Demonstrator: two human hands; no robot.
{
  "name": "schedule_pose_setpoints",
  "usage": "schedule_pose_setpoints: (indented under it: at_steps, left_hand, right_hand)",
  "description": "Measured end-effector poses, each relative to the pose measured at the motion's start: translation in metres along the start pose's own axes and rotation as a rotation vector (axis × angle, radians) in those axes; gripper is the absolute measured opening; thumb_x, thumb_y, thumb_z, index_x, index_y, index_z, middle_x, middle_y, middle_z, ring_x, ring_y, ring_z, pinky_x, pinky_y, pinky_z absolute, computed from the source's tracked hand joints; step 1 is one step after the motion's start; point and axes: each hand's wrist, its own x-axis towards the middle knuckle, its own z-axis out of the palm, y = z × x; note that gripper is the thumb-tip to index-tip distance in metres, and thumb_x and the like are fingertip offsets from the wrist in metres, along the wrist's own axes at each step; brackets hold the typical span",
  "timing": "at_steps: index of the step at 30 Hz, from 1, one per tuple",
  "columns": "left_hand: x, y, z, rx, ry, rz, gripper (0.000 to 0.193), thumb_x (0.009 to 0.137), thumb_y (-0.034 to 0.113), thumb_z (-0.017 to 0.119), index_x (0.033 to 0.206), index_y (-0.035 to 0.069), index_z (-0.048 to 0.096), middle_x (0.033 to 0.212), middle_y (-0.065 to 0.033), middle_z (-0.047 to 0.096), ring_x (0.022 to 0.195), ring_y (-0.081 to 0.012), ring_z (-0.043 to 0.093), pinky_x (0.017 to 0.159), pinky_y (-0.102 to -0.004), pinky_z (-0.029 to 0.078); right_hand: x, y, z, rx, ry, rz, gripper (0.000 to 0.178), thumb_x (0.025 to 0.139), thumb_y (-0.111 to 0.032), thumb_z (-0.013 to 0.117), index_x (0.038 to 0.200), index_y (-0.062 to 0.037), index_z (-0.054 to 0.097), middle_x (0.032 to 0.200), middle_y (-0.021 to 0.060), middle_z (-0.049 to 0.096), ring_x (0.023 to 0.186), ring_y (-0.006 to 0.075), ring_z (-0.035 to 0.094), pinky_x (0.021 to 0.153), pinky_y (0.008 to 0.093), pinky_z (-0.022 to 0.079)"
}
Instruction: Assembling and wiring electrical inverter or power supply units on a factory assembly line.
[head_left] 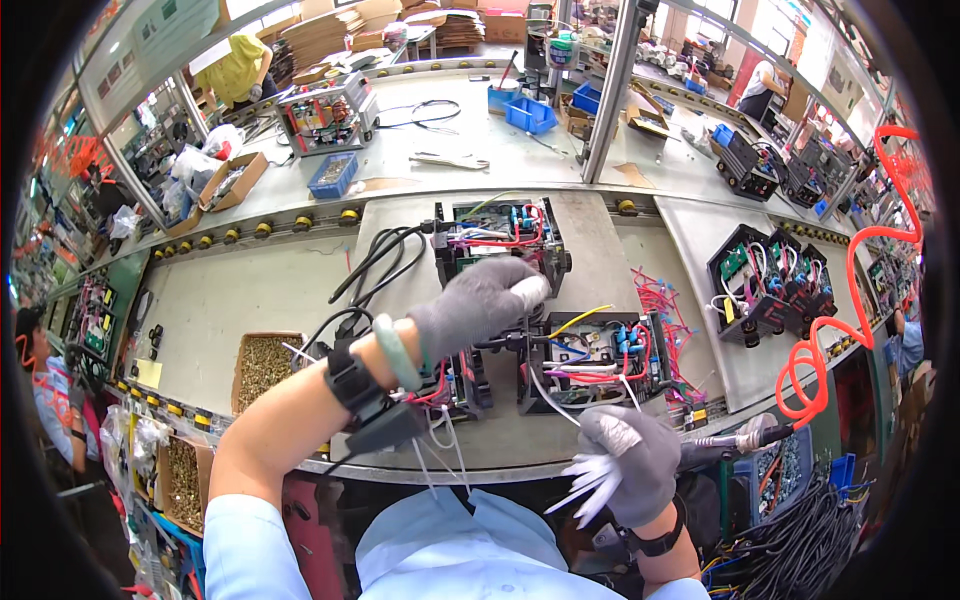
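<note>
My left hand (485,305), in a grey glove with taped fingertips, reaches over the units on the bench with its fingers curled together. What lies in them, if anything, is hidden. Just beyond it stands an open black electrical unit (500,238) with red wires and a black cable. Below and right of that hand is a second open unit (597,362) with blue connectors and a yellow wire. A third unit (455,388) is partly covered by my left forearm. Gloved too, my right hand (630,460) grips a bundle of white cable ties (588,484) near the bench's front edge.
A cardboard box of small brass-coloured parts (268,370) sits left. Red-pink wires (665,310) lie right of the units. More open units (770,285) stand farther right, near a coiled orange air hose (822,375). Blue bins (530,116) are across the rear bench. Co-workers appear around the edges.
</note>
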Motion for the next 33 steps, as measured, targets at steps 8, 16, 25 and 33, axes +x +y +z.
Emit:
schedule_pose_setpoints:
  at_steps: [8, 16, 25, 33]
  left_hand:
    - [0.050, -0.040, 0.001, 0.317, -0.339, -0.218, 0.060, 0.099, 0.051, 0.046, 0.115, -0.003, 0.066, 0.100, -0.0124, 0.069, 0.094, -0.0219, 0.062, 0.090, -0.0349, 0.047]
    - [0.068, -0.063, 0.002, 0.175, -0.537, -0.365, 0.066, 0.098, 0.060, 0.043, 0.109, 0.001, 0.070, 0.104, -0.0090, 0.069, 0.094, -0.0176, 0.059, 0.089, -0.0320, 0.045]
    - [0.071, -0.072, 0.004, 0.127, -0.573, -0.391, 0.079, 0.095, 0.067, 0.043, 0.120, -0.005, 0.065, 0.124, -0.0158, 0.065, 0.117, -0.0237, 0.055, 0.109, -0.0345, 0.036]
    - [0.056, -0.046, 0.003, 0.110, -0.521, -0.345, 0.077, 0.096, 0.067, 0.041, 0.110, -0.002, 0.070, 0.093, -0.0082, 0.065, 0.092, -0.0151, 0.054, 0.091, -0.0321, 0.044]
  right_hand:
    - [0.012, 0.001, -0.003, -0.165, -0.149, -0.046, 0.015, 0.081, -0.011, 0.070, 0.094, -0.0050, 0.070, 0.090, 0.0095, 0.071, 0.071, 0.0199, 0.070, 0.057, 0.0309, 0.055]
    - [0.047, 0.025, -0.011, -0.031, -0.221, 0.134, 0.038, 0.071, -0.031, 0.081, 0.095, -0.0046, 0.069, 0.084, 0.0115, 0.067, 0.070, 0.0292, 0.068, 0.062, 0.0369, 0.055]
    - [0.042, 0.030, -0.005, -0.091, -0.257, 0.069, 0.028, 0.072, -0.012, 0.076, 0.097, -0.0041, 0.070, 0.088, 0.0120, 0.069, 0.072, 0.0265, 0.070, 0.062, 0.0349, 0.056]
    - [0.023, 0.040, 0.028, -0.196, -0.237, -0.073, 0.021, 0.082, -0.013, 0.067, 0.102, -0.0083, 0.071, 0.092, 0.0064, 0.070, 0.070, 0.0186, 0.068, 0.055, 0.0313, 0.052]
